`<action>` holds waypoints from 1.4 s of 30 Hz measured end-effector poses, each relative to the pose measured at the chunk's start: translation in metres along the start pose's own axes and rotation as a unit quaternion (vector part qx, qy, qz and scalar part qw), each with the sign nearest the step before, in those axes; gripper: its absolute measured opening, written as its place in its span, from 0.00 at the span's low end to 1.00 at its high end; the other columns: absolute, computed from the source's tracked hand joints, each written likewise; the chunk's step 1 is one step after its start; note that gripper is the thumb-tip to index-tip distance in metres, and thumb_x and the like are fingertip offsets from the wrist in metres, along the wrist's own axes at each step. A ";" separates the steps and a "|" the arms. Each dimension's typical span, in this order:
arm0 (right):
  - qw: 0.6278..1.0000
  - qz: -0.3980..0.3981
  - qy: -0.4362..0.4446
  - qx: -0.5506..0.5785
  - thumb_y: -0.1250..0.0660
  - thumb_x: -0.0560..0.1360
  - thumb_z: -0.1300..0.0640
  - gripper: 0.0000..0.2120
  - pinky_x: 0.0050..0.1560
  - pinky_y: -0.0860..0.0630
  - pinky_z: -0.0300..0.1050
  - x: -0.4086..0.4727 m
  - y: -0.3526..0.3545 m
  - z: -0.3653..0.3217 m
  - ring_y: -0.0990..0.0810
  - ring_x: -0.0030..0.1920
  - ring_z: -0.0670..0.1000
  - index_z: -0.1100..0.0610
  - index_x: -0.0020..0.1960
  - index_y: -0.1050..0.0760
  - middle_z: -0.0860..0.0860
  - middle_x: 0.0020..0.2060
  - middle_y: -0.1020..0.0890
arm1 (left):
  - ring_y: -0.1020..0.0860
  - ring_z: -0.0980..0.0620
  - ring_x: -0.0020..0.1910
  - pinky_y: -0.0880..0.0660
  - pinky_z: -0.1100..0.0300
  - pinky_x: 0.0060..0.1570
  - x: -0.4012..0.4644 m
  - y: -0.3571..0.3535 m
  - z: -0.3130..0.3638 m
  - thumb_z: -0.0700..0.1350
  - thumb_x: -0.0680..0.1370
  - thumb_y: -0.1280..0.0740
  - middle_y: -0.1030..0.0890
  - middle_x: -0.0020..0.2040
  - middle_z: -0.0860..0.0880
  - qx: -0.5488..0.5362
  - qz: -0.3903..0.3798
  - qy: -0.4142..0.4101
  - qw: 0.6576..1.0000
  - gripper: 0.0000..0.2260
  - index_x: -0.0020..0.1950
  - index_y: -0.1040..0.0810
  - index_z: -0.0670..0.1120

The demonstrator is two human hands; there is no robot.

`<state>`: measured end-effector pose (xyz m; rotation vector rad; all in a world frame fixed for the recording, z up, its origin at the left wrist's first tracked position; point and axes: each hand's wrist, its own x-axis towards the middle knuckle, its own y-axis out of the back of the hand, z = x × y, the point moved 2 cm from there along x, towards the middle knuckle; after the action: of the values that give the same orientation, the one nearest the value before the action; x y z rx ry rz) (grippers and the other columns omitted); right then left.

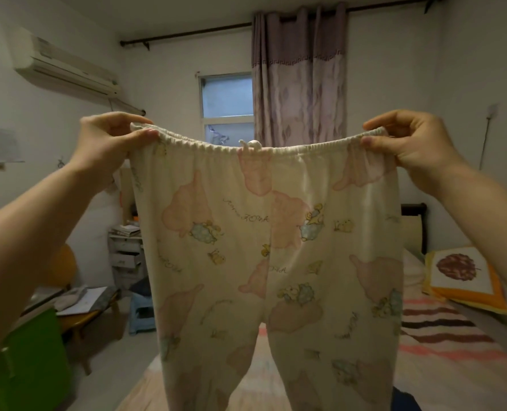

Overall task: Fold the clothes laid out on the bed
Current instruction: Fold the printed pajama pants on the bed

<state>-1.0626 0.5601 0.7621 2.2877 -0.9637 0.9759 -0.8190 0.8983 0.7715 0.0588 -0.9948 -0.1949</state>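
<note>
My left hand [110, 137] and right hand [409, 140] each pinch the cream cartoon-print cotton pyjama trousers [270, 247] at the waistband; I'd bring both corners together, matching legs evenly.

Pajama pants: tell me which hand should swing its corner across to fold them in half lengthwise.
Either, roughly. The left hand and right hand pinch opposite ends of the waistband at equal height. I lean right: its side hangs over the bed, so the left can anchor.
</note>
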 end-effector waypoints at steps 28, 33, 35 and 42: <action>0.997 0.014 -0.070 -0.023 0.28 0.68 0.67 0.10 0.33 0.25 0.30 -0.036 -0.146 -0.017 0.24 0.33 0.41 0.54 0.45 0.22 0.51 0.35 0.22 | 0.27 0.60 0.31 0.29 0.71 0.31 0.002 0.079 -0.096 0.45 0.68 0.24 0.22 0.33 0.48 -0.032 -0.109 0.005 0.994 0.07 0.43 0.18 0.53; 0.989 -0.023 -0.140 -0.026 0.27 0.66 0.68 0.12 0.35 0.24 0.30 -0.052 -0.167 0.094 0.22 0.33 0.39 0.51 0.41 0.20 0.48 0.35 0.19 | 0.22 0.63 0.33 0.26 0.71 0.33 -0.024 0.031 -0.178 0.48 0.64 0.24 0.17 0.34 0.56 0.004 -0.167 0.094 0.981 0.08 0.41 0.17 0.54; 0.983 -0.030 -0.179 -0.022 0.26 0.66 0.67 0.12 0.36 0.24 0.31 -0.061 -0.177 0.147 0.21 0.38 0.43 0.51 0.42 0.20 0.49 0.39 0.18 | 0.20 0.64 0.37 0.25 0.71 0.35 -0.039 0.008 -0.217 0.46 0.64 0.24 0.17 0.37 0.59 0.009 -0.181 0.137 0.974 0.08 0.41 0.17 0.54; 0.954 -0.066 -0.291 -0.025 0.25 0.66 0.64 0.08 0.36 0.25 0.32 -0.082 -0.224 0.315 0.21 0.40 0.42 0.55 0.42 0.20 0.47 0.40 0.18 | 0.19 0.58 0.37 0.22 0.65 0.35 -0.085 -0.078 -0.357 0.42 0.67 0.23 0.16 0.38 0.51 0.048 -0.203 0.263 0.942 0.06 0.42 0.16 0.49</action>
<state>-0.8003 0.5366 0.4677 2.6080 -1.0161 0.2059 -0.5752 0.8239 0.4963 0.3884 -0.4453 -0.4819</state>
